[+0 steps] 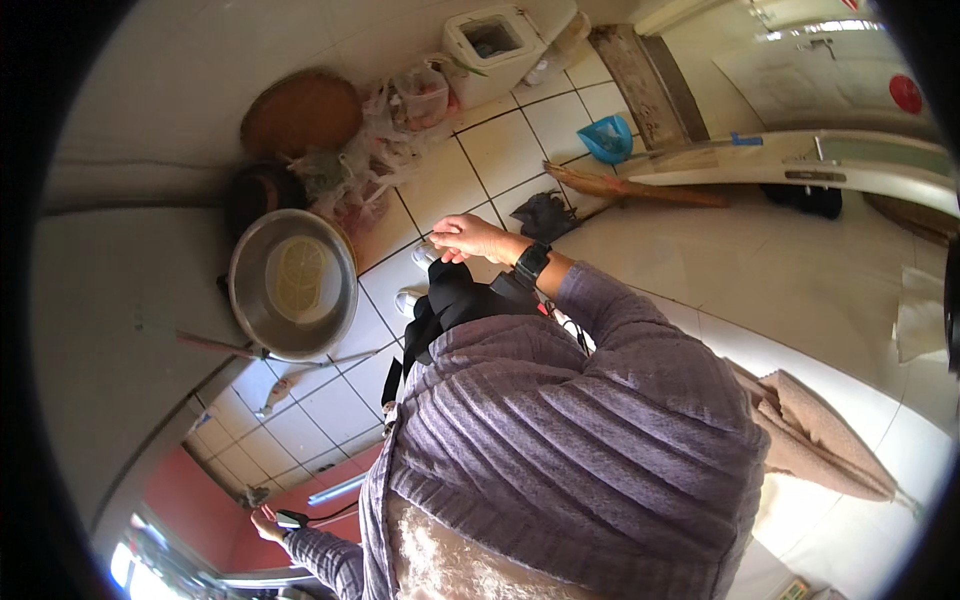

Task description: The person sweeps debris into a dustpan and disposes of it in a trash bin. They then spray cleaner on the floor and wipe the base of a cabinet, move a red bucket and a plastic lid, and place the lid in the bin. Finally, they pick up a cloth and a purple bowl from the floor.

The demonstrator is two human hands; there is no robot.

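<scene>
My right hand (474, 238), with a black watch (532, 264) on its wrist, hangs in front of my waist. Its fingers are loosely curled and apart, with nothing visible in them. Black straps (454, 294) lie just below it, and my pale shoes (409, 302) show on the tiled floor. Far to the lower left, my left hand (267, 523) reaches out, a small dark device (291, 519) at its wrist. A small grey item (255, 496) appears by its fingertips; whether they hold it is unclear. A metal basin (249, 300) with a pale yellow, citrus-patterned round inside stands ahead of me.
Plastic bags (375, 169), a dark pot (262, 196) and a brown round board (304, 112) line the wall. Beyond stands a white bin (491, 46). A blue dustpan (607, 140), a broom (637, 187) and a door edge (817, 176) are at right. A brown towel (817, 431) hangs nearby.
</scene>
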